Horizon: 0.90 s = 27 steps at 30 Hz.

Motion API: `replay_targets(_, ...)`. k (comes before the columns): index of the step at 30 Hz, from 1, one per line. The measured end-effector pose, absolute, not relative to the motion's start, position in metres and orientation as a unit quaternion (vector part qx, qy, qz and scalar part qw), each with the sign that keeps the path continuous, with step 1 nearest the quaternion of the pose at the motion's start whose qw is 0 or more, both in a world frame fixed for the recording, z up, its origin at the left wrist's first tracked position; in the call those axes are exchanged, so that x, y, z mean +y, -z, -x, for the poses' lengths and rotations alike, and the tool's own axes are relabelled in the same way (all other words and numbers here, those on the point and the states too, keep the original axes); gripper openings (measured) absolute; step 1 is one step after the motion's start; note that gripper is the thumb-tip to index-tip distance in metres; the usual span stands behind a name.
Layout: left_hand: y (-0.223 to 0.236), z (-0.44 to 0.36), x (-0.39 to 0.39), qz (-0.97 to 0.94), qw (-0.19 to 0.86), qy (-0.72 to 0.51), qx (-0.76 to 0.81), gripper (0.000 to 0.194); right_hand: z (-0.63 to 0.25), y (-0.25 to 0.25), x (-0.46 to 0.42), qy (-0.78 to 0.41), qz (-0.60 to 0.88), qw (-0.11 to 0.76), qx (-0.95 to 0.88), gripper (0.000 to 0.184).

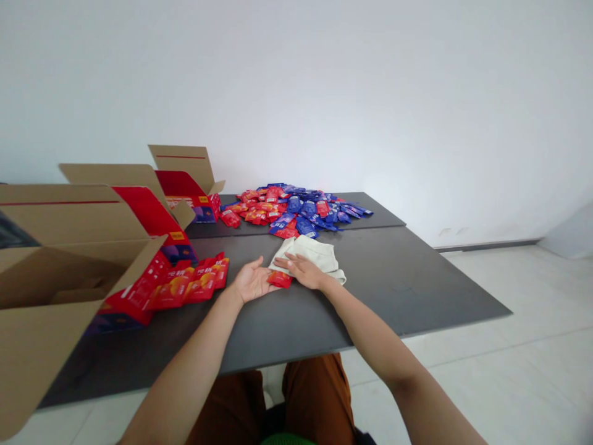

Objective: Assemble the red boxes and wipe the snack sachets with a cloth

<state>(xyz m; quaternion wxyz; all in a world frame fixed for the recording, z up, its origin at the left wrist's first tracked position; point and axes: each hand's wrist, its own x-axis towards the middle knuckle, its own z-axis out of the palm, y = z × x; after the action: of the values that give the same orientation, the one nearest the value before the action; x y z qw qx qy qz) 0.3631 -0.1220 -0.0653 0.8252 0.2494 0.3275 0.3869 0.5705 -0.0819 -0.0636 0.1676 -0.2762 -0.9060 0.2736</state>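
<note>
A red packet (280, 279) lies on the dark table, its upper part covered by a cream cloth (319, 252). My left hand (251, 282) is beside the packet with the palm turned up and the thumb apart. Its fingers reach the packet's left edge, and their tips are partly hidden. Flat on the cloth, just above the packet, rests my right hand (303, 271) with its fingers stretched out. To the left of my hands, several red packets (197, 283) lie overlapping in a row against an open box.
A mixed pile of red packets (259, 210) and blue packets (309, 209) lies at the back of the table (389, 284). Open cardboard boxes with raised flaps, a near one (50, 259) and a far one (192, 191), line the left side. A white wall stands behind.
</note>
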Motion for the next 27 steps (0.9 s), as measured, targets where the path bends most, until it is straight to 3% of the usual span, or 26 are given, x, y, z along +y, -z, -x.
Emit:
replay_targets(7, 0.063, -0.362, -0.124, -0.259, 0.822, -0.383, 0.332, 0.066, -0.573, 0.064, -0.098, -0.254, 0.177, 0.151, -0.939, 0.045)
replay_targets(11, 0.062, -0.362, -0.126, -0.277, 0.816, -0.385, 0.330, 0.061, -0.564, 0.073, -0.079, -0.191, 0.270, 0.170, -0.928, 0.043)
replay_targets(16, 0.067, -0.369, -0.126, -0.266, 0.784, -0.428, 0.363, 0.025, -0.577, 0.080, -0.061, -0.175, 0.345, 0.159, -0.909, 0.044)
replay_targets(19, 0.071, -0.379, -0.125, -0.274, 0.743, -0.461, 0.401, 0.026, -0.582, 0.076, -0.075, -0.239, 0.323, 0.192, -0.895, 0.049)
replay_targets(24, 0.075, -0.396, -0.128, -0.316, 0.619, -0.519, 0.497, 0.035, -0.576, 0.061, -0.106, -0.323, 0.253, 0.265, -0.872, 0.054)
replay_targets(27, 0.076, -0.398, -0.136, -0.431, 0.402, -0.542, 0.599, 0.031, -0.569, 0.057, -0.108, -0.345, 0.281, 0.396, -0.803, 0.055)
